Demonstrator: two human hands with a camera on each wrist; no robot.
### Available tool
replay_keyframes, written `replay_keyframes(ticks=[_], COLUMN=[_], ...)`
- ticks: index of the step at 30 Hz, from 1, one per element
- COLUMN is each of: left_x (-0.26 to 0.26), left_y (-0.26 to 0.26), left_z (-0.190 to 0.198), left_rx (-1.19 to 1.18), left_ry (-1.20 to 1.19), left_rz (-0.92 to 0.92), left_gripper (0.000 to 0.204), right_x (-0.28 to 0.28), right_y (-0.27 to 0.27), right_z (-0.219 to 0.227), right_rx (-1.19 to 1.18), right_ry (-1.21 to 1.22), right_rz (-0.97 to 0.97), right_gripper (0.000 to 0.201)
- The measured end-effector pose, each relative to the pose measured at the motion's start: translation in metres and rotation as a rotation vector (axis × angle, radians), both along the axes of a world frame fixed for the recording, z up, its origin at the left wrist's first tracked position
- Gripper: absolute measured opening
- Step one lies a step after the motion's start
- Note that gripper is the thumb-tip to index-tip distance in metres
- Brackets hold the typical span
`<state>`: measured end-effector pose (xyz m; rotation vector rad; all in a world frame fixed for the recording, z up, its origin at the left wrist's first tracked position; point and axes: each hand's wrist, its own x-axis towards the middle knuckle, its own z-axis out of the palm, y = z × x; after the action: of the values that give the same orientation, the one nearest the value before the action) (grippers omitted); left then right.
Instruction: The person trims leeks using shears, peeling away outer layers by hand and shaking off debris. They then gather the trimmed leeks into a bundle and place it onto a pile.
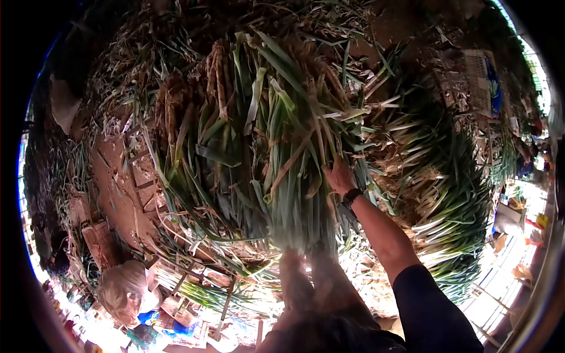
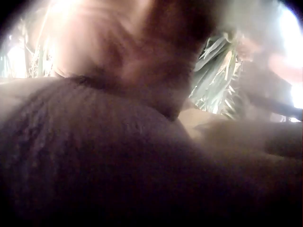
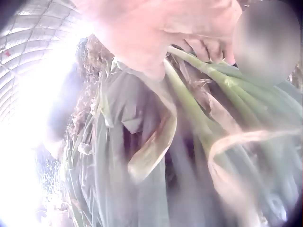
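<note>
A big bundle of green onions, long green leaves with dry brown tips, fills the middle of the head view. My right hand, with a dark watch on its wrist, lies against the bundle's right side. In the right wrist view my right hand has its fingers curled round pale green stalks. My left forearm is a blur reaching up under the bundle, and its hand is hidden there. The left wrist view shows only blurred skin and a dark sleeve.
More green onions lie heaped at the right. A white crate stands at the upper right. Wooden crates and bare soil sit at the left. Another person crouches at the lower left beside more stalks.
</note>
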<state>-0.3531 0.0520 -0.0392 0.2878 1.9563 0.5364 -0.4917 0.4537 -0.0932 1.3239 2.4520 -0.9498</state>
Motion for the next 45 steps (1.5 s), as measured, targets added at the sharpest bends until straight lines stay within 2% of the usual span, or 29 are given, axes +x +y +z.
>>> replay_keyframes(ticks=[1, 2, 5, 6, 10, 12, 15, 17, 19, 20, 21, 22, 23, 25, 26, 27, 29, 30, 31, 33, 35, 37, 38, 39, 40, 41, 42, 43, 45], left_x=[0.003, 0.007, 0.020, 0.023, 0.034, 0.037, 0.035, 0.027, 0.004, -0.065, -0.115, -0.153, -0.174, -0.233, -0.249, -0.260, -0.272, -0.273, -0.272, -0.268, -0.255, -0.242, -0.212, -0.215, -0.207, -0.197, -0.194, -0.191, -0.173], left_y=[0.001, 0.000, -0.002, -0.004, -0.016, -0.024, -0.039, -0.056, -0.075, -0.019, 0.021, 0.048, 0.058, 0.106, 0.117, 0.121, 0.108, 0.098, 0.084, 0.045, 0.005, -0.008, -0.024, -0.021, -0.027, -0.033, -0.029, -0.023, -0.025], left_z=[0.001, 0.003, 0.009, 0.012, 0.022, 0.029, 0.036, 0.032, 0.018, 0.070, 0.104, 0.125, 0.112, 0.154, 0.156, 0.157, 0.147, 0.144, 0.146, 0.156, 0.150, 0.179, 0.182, 0.194, 0.189, 0.183, 0.195, 0.208, 0.210], left_rx=[-0.004, -0.008, -0.028, -0.039, -0.061, -0.073, -0.078, -0.059, 0.006, -0.138, -0.022, 0.186, 0.409, 0.493, 0.453, 0.401, 0.226, 0.074, 0.058, 0.254, 0.219, 0.192, 0.392, 0.357, 0.297, 0.235, 0.190, 0.180, 0.130], left_ry=[-0.003, -0.014, -0.035, -0.041, -0.081, -0.106, -0.151, -0.153, -0.021, -0.117, -0.131, -0.084, -0.109, -0.182, -0.095, -0.014, 0.032, 0.071, 0.078, -0.170, -0.296, -0.364, -0.194, -0.361, -0.471, -0.582, -0.612, -0.611, -0.656], left_rz=[0.016, 0.027, 0.079, 0.087, 0.116, 0.123, 0.121, 0.094, 0.054, 0.329, 0.552, 0.661, 0.788, 0.732, 0.522, 0.313, 0.316, 0.309, 0.314, 0.569, 0.644, 0.651, 0.728, 0.752, 0.817, 0.882, 0.910, 0.928, 1.013], left_gripper=[0.041, 0.041, 0.040, 0.040, 0.040, 0.040, 0.039, 0.039, 0.039, 0.043, 0.051, 0.053, 0.054, 0.051, 0.046, 0.042, 0.036, 0.035, 0.035, 0.036, 0.036, 0.026, 0.035, 0.035, 0.034, 0.034, 0.034, 0.033, 0.032], right_x=[-0.010, -0.016, -0.027, -0.029, -0.036, -0.038, -0.034, -0.025, -0.024, -0.025, -0.028, -0.029, -0.023, -0.015, -0.013, -0.003, 0.002, 0.005, 0.012, 0.030, 0.005, -0.005, -0.010, -0.019, -0.030, -0.042, -0.051, -0.056, -0.066], right_y=[0.002, 0.008, 0.018, 0.016, 0.025, 0.025, 0.025, 0.013, -0.003, -0.015, -0.030, -0.048, -0.074, -0.134, -0.166, -0.197, -0.230, -0.236, -0.238, -0.237, -0.214, -0.224, -0.230, -0.237, -0.243, -0.248, -0.253, -0.260, -0.270], right_z=[0.001, -0.005, -0.015, -0.016, 0.001, 0.016, 0.043, 0.070, 0.116, 0.135, 0.152, 0.162, 0.153, 0.150, 0.156, 0.142, 0.166, 0.166, 0.157, 0.132, 0.172, 0.156, 0.156, 0.161, 0.163, 0.166, 0.167, 0.159, 0.151], right_rx=[0.045, 0.005, -0.010, 0.106, 0.087, -0.074, -0.241, -0.215, -0.470, -0.474, -0.626, -0.782, -0.875, -1.012, -1.057, -0.882, -0.785, -0.808, -0.871, -0.882, -1.171, -1.453, -1.505, -1.553, -1.559, -1.400, -1.238, -1.243, -0.502], right_ry=[-0.132, -0.114, -0.275, -0.222, -0.247, -0.189, -0.041, 0.048, 0.214, 0.222, 0.268, 0.311, 0.388, 0.525, 0.584, 0.682, 0.325, 0.325, 0.256, 0.250, 0.231, 0.290, 0.350, 0.412, 0.400, 0.505, 0.604, 0.590, 0.722], right_rz=[0.009, 0.017, 0.033, 0.038, 0.121, 0.105, 0.031, 0.002, -0.081, -0.073, -0.107, -0.138, -0.174, -0.233, -0.257, 0.024, 0.130, 0.136, 0.307, 0.573, 0.223, 0.028, -0.008, -0.043, -0.042, -0.050, -0.055, -0.053, 0.074], right_gripper=[0.081, 0.090, 0.094, 0.079, 0.059, 0.048, 0.052, 0.052, 0.042, 0.042, 0.038, 0.036, 0.036, 0.032, 0.030, 0.037, 0.045, 0.045, 0.050, 0.059, 0.072, 0.109, 0.106, 0.105, 0.105, 0.111, 0.117, 0.117, 0.121])
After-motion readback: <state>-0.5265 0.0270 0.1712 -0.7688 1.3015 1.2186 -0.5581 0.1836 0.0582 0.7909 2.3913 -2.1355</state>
